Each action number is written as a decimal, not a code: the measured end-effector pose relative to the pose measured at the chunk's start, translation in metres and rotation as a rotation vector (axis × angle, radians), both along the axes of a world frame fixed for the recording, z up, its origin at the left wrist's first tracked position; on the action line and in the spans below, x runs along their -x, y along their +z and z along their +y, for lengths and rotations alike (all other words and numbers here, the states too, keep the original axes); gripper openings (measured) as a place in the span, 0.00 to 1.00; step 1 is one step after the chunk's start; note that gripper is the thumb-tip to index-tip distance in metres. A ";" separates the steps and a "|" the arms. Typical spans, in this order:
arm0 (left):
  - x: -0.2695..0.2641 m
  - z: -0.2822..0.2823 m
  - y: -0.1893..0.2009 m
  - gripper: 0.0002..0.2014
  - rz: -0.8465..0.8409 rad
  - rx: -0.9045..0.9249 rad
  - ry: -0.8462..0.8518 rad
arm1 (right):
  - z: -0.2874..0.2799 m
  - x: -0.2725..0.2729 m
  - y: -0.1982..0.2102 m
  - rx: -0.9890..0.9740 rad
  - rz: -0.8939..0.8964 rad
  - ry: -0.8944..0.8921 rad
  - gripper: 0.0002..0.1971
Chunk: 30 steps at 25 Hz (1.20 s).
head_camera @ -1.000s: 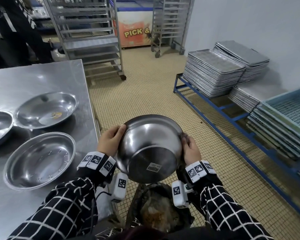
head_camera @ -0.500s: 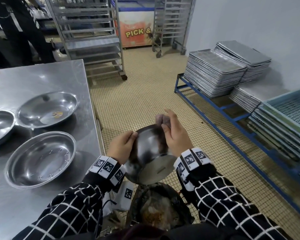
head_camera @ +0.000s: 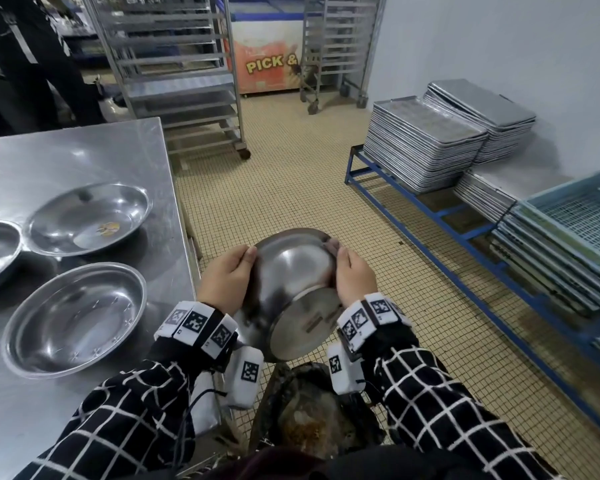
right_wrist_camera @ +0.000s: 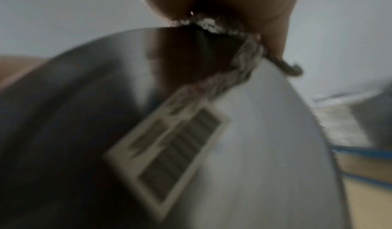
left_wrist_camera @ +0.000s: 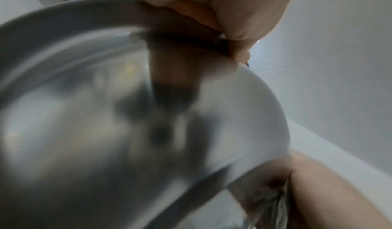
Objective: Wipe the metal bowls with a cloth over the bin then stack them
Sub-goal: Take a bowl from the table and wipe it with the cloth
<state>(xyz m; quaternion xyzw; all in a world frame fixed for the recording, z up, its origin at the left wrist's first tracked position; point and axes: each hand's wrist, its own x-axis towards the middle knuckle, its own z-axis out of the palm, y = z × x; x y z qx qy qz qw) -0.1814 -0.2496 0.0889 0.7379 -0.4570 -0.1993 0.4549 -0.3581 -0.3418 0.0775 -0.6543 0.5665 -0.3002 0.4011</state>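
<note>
You face tiled floor [head_camera: 291, 188], small beige squares, stained near blue low rack [head_camera: 440, 216]. Pale wall [head_camera: 499, 39] on your right. Stacked metal sheet trays [head_camera: 423, 147] sit on rack; blue mesh crates [head_camera: 582, 216] beside them. Steel table [head_camera: 66, 150] on your left. Two wheeled tray trolleys [head_camera: 174, 71] stand beyond, orange-fronted chest freezer [head_camera: 267, 64] between them.

"PICK &" in yellow on orange freezer front [head_camera: 267, 64]; bowl's barcode sticker [right_wrist_camera: 167, 147] unreadable.
</note>
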 end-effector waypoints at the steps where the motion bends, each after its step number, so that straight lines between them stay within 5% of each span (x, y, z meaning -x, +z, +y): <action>1: 0.000 0.000 0.002 0.17 -0.026 -0.028 -0.003 | 0.001 0.005 -0.002 -0.001 0.024 0.008 0.20; 6: 0.010 -0.007 0.008 0.16 -0.076 -0.090 -0.003 | 0.047 -0.020 -0.008 0.483 0.167 0.253 0.23; 9: 0.018 -0.010 0.020 0.14 -0.070 -0.043 -0.017 | 0.059 -0.036 -0.012 0.705 0.311 0.229 0.25; 13: 0.010 -0.008 0.019 0.17 -0.008 0.053 0.015 | 0.041 -0.031 -0.005 0.531 0.060 0.006 0.27; 17: -0.007 -0.003 0.007 0.20 0.129 0.064 0.090 | 0.005 0.008 -0.032 -0.252 -0.402 -0.240 0.21; 19: -0.011 0.000 0.000 0.17 0.287 0.046 0.087 | -0.003 0.023 -0.053 -0.377 -0.411 -0.224 0.26; 22: -0.015 0.004 -0.015 0.08 0.377 0.018 0.065 | -0.001 0.029 -0.045 -0.239 -0.274 -0.185 0.19; 26: -0.015 0.001 -0.015 0.12 0.354 0.119 -0.028 | -0.007 0.037 -0.014 0.025 -0.167 0.011 0.09; 30: 0.007 -0.010 0.005 0.07 0.019 -0.019 -0.238 | -0.017 0.028 0.010 0.340 0.069 0.254 0.08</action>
